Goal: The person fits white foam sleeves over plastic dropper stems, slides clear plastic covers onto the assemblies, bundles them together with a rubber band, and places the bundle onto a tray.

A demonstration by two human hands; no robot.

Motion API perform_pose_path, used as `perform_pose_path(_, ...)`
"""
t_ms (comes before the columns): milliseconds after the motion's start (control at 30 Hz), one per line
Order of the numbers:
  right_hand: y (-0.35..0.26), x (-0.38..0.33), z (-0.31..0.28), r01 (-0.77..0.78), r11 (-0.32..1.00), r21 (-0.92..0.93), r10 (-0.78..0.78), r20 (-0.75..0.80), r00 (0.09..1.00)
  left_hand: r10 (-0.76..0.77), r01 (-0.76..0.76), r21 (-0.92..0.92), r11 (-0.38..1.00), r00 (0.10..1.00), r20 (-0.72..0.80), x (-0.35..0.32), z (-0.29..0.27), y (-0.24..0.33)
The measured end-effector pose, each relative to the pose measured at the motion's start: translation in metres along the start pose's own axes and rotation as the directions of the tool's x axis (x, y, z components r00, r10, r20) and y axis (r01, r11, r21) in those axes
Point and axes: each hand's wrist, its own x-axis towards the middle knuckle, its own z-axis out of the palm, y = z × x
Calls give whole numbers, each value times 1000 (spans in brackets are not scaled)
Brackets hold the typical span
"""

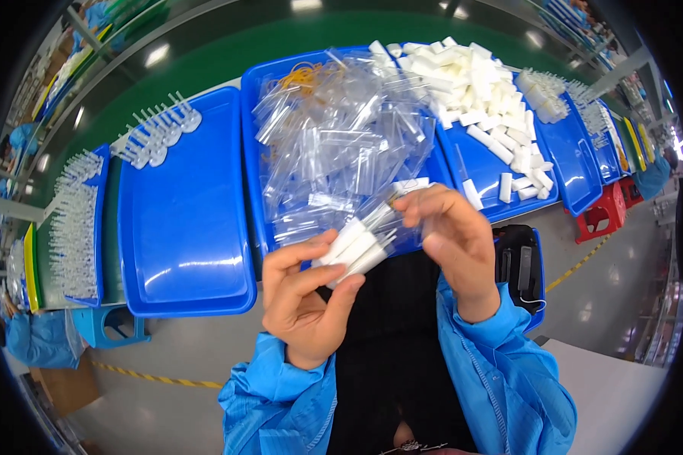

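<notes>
My left hand (303, 296) is closed around a small bundle of white foam-like rollers (353, 254), tilted up to the right. Thin clear plastic pieces (379, 218) stick out from the bundle's upper end. Around that end curl the fingers of my right hand (455, 235); a tiny dark-yellow bit shows at its fingertips, too small to name. Both hands are over the near edge of a blue tray (252, 152) heaped with clear plastic sleeves (341, 152). Orange-yellow rubber bands (302, 78) lie at the back of that heap.
White rollers (478, 83) fill a blue tray at the right. At the left, a blue tray (182, 227) bears clear stemmed pieces (159, 133); more stand in a rack (76, 227). Below the table are a red stool (599, 220) and a blue stool (114, 326).
</notes>
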Motion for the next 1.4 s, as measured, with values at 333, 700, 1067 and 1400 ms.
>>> perform_pose_path(333, -23, -1, 13, 224, 899, -376, -119, 282, 952, -33, 33, 26, 999, 999, -2, 2, 0, 6)
perform_pose_path(700, -18, -16, 14, 114, 954, -277, -125, -25, 992, -169, 173, -81, 981, 984, 63, 5, -3, 12)
perform_pose_path(1067, -11, -14, 8, 159, 986, 45, -151, -140, 979, -112, 103, 78, 992, 988, 110, 2, -1, 5)
perform_pose_path(1400, -7, -16, 10, 145, 989, 3, -143, -127, 981, -93, 69, 168, 983, 986, 140, 5, -2, 7)
